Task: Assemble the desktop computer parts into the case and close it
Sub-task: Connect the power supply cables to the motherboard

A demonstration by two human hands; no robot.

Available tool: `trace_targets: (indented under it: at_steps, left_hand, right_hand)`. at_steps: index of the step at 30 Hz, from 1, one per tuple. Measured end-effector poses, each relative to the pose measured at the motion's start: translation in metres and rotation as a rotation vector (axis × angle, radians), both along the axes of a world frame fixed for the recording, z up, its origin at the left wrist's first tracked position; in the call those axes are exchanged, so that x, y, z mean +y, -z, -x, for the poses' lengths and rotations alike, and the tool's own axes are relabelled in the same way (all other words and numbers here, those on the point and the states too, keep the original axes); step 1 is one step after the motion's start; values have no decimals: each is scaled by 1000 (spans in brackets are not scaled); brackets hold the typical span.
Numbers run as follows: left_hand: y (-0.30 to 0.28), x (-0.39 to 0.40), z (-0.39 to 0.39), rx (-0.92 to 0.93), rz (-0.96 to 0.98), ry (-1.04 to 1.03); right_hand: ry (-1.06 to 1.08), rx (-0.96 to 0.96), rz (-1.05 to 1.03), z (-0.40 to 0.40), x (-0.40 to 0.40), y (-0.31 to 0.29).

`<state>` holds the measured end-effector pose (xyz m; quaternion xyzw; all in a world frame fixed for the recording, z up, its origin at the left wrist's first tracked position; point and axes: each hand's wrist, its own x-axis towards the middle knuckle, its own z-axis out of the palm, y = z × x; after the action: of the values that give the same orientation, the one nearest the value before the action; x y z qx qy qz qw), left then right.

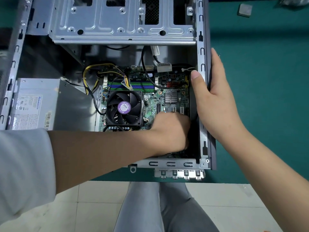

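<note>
Grey-trousered legs sit nearest, at the edge of a green table. On it lies the open computer case, with motherboard, CPU fan, power supply and drive cage inside. Reaching across, the left hand is down on the motherboard's lower right corner, fingers curled under; whether they pinch anything cannot be told. Right hand grips the case's right wall, thumb inside, fingers together outside. Off on the mat lies a small grey square block.
</note>
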<state>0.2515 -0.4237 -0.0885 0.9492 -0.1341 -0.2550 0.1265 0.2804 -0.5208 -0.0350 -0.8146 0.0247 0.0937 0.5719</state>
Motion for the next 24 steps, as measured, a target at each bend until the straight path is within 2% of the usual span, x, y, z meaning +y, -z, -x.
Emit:
trace_targets:
  at_steps: [6,16,24]
  left_hand:
    - [5,0,-5,20,-19,17]
    - [2,1,-16,232,64,-175]
    - [2,1,-22,341,135,-178]
  right_hand:
    - [-2,-7,17,0,0,-1]
    - [2,-9,33,0,1,-1]
    - [8,-5,42,0,2,-1]
